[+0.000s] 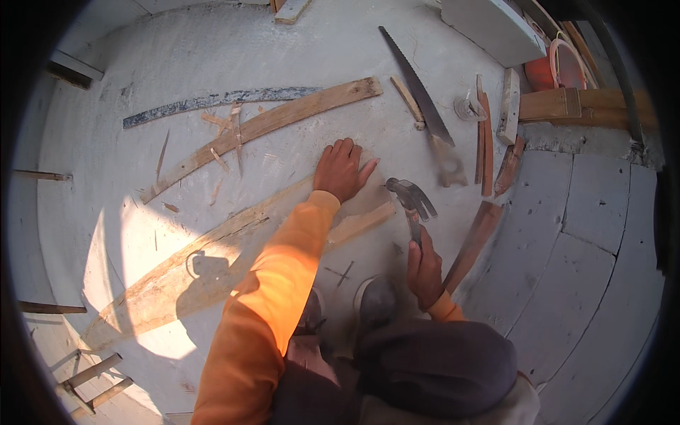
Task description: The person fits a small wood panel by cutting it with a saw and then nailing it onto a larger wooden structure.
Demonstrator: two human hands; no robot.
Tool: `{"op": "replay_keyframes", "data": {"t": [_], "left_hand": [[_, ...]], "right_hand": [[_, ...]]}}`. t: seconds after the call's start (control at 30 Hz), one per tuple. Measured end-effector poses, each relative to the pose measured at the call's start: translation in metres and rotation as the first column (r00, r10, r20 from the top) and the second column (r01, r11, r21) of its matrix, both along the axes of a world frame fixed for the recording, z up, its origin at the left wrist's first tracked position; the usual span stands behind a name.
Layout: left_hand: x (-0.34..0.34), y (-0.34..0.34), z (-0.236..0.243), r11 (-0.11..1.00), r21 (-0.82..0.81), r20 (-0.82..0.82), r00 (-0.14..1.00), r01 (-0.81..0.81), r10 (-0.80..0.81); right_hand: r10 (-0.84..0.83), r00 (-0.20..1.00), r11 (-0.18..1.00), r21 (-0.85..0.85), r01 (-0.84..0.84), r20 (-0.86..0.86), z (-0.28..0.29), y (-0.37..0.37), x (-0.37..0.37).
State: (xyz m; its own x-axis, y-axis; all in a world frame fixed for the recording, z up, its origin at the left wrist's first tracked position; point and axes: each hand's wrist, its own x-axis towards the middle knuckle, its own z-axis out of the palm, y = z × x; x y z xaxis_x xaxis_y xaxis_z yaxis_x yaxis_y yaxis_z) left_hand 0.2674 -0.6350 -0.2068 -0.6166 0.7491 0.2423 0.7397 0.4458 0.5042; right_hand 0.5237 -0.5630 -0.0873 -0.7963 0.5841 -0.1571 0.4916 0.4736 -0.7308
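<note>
Shoes (365, 301): two dusty toes just below the hammer, tops hidden by the person's dark trousers.
Right hand (423, 273): fist wrapped round the hammer's handle, orange cuff at the wrist.
Hammer (411, 202): claw type, metal head; long axis runs near to far, handle low in the fist, head at the far end, claw to the right. Handle mostly covered by the fingers.
Long plank (212, 258): rough pale wood, splintered edges, runs from far left of the hammer up to its head; its middle is hidden under the orange sleeve.
Left hand (342, 170): open, fingers spread, palm flat on the plank's far end, just left of the hammer head.
Dark board (471, 244): reddish-brown strip right of the hammer, lower end behind the right hand.
Handsaw (418, 88): beyond the hammer head, toothed blade pointing away, grip blurred.
Second plank (262, 127): beyond and left of the hammer, worn, slanted.
Floor (177, 64): pale concrete, gritty, strewn with wood slivers.
Orange bucket (542, 71): far right of the hammer, mostly cut off.
</note>
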Motion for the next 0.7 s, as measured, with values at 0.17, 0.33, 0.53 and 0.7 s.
{"op": "replay_keyframes", "data": {"t": [0.17,0.33,0.53,0.7], "left_hand": [[-0.003,-0.004,0.0,1.0,-0.007,-0.039,0.999,0.002,-0.002],[-0.002,-0.002,-0.002,0.998,0.057,-0.062,0.998,0.003,0.0],[0.0,0.0,-0.004,0.999,0.043,-0.07,0.998,0.009,-0.006],[-0.001,-0.003,-0.002,1.0,0.008,-0.048,0.999,0.02,-0.02]], "right_hand": [[-0.042,0.995,0.999,0.002,0.042,0.096,-0.006,-0.006,0.013],[0.03,1.0,0.996,0.083,-0.029,-0.008,-0.014,-0.004,-0.007],[-0.054,0.998,0.998,0.031,0.055,-0.038,-0.012,-0.009,0.013],[0.055,0.996,0.976,0.212,-0.038,-0.075,-0.047,-0.004,0.013]]}}
